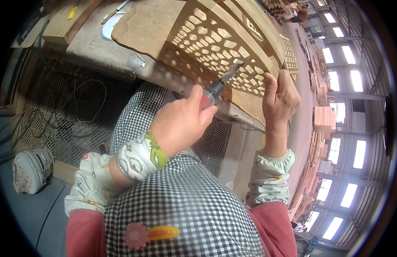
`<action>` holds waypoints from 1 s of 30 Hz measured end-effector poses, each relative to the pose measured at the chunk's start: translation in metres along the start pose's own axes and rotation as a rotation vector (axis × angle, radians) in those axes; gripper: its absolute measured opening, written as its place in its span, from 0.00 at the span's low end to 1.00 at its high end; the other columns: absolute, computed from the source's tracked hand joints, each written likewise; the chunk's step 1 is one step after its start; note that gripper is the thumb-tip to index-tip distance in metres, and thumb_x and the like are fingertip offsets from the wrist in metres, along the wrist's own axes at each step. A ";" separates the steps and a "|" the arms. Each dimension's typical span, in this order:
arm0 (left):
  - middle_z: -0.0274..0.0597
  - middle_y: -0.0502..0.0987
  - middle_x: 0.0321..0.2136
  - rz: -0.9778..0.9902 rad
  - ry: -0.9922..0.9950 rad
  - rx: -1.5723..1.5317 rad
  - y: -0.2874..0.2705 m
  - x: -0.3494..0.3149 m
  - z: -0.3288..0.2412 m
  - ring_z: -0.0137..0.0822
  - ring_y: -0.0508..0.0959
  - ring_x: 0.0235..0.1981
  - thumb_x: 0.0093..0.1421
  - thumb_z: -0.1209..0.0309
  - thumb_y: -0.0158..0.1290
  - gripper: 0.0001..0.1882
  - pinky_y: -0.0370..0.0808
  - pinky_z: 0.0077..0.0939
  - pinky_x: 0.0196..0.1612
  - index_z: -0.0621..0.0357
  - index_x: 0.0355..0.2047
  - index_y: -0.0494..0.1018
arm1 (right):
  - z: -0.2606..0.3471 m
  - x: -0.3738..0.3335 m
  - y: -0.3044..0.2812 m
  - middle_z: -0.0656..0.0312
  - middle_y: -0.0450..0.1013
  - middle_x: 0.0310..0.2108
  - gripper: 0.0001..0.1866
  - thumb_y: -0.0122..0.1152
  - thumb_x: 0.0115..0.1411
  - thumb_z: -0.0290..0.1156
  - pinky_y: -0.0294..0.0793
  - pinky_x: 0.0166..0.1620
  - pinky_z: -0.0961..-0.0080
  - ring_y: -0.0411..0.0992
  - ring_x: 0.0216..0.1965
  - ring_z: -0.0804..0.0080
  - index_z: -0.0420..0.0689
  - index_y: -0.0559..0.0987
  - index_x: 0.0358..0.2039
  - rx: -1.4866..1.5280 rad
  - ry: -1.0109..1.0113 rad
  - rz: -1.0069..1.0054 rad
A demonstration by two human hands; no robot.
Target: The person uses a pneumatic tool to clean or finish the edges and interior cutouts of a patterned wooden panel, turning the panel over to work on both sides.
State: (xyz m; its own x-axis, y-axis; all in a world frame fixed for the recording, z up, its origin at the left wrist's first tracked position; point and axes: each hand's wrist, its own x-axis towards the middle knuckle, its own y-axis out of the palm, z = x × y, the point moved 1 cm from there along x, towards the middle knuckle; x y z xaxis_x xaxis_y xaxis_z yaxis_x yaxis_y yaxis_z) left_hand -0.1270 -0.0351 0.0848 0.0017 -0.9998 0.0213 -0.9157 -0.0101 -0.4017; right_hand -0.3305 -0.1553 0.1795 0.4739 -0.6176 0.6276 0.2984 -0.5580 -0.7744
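Note:
My left hand [181, 122] is closed round the red and dark grey handle of what looks like a utility knife [213, 91]. Its metal blade points up and away, in front of a wooden panel [203, 36] cut through with many irregular holes. That panel stands on edge on the bench and belongs to a box-like wooden piece with a solid frame. At the frame's near right corner, my right hand [282, 96] is closed, with the thumb raised; its fingertips are mostly hidden and seem to grip the edge. A brown sheet [140, 25] lies beneath the piece.
A wooden block [70, 23] with a yellow mark sits on the bench's far left. Cables [74, 103] loop over ribbed matting below, near a white bucket [33, 169]. Stacked timber [325, 119] lines the right, and another person [299, 13] is at the far right.

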 end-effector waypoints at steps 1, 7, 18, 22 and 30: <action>0.59 0.80 0.24 -0.010 0.010 -0.012 0.000 0.003 0.001 0.61 0.82 0.25 0.71 0.61 0.54 0.17 0.77 0.50 0.26 0.63 0.45 0.64 | 0.000 0.001 0.000 0.56 0.63 0.19 0.24 0.67 0.66 0.46 0.63 0.25 0.63 0.65 0.20 0.55 0.44 0.67 0.23 0.004 -0.001 -0.002; 0.36 0.73 0.18 0.276 -0.223 -0.625 -0.015 -0.008 0.015 0.30 0.73 0.12 0.74 0.59 0.50 0.15 0.69 0.25 0.15 0.58 0.45 0.65 | -0.005 0.009 0.007 0.55 0.66 0.20 0.25 0.63 0.68 0.50 0.63 0.25 0.62 0.67 0.21 0.54 0.45 0.68 0.24 -0.020 0.038 -0.010; 0.31 0.69 0.19 0.302 -0.261 -0.768 -0.010 0.016 0.012 0.20 0.66 0.11 0.76 0.57 0.46 0.15 0.64 0.17 0.12 0.57 0.43 0.66 | 0.009 0.027 0.000 0.58 0.68 0.18 0.27 0.62 0.68 0.54 0.64 0.24 0.62 0.69 0.18 0.55 0.46 0.68 0.23 -0.098 0.047 -0.018; 0.33 0.70 0.19 0.397 -0.315 -0.910 -0.003 0.021 0.015 0.21 0.66 0.11 0.77 0.54 0.44 0.17 0.64 0.17 0.12 0.57 0.45 0.67 | 0.006 0.028 0.000 0.58 0.68 0.17 0.27 0.63 0.67 0.54 0.64 0.23 0.63 0.69 0.18 0.56 0.46 0.68 0.22 -0.093 0.037 -0.024; 0.34 0.71 0.20 0.571 -0.414 -1.175 -0.012 0.013 0.006 0.22 0.67 0.12 0.79 0.52 0.39 0.21 0.63 0.17 0.13 0.58 0.52 0.66 | 0.008 0.023 -0.002 0.58 0.69 0.18 0.26 0.63 0.67 0.53 0.64 0.23 0.63 0.71 0.20 0.57 0.46 0.69 0.22 -0.097 0.030 -0.039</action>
State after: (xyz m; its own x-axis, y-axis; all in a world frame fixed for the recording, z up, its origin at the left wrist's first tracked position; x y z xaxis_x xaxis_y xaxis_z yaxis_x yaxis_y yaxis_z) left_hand -0.1139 -0.0478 0.0840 -0.5587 -0.7941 -0.2395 -0.6274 0.2157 0.7482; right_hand -0.3132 -0.1641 0.1945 0.4378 -0.6103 0.6602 0.2337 -0.6319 -0.7390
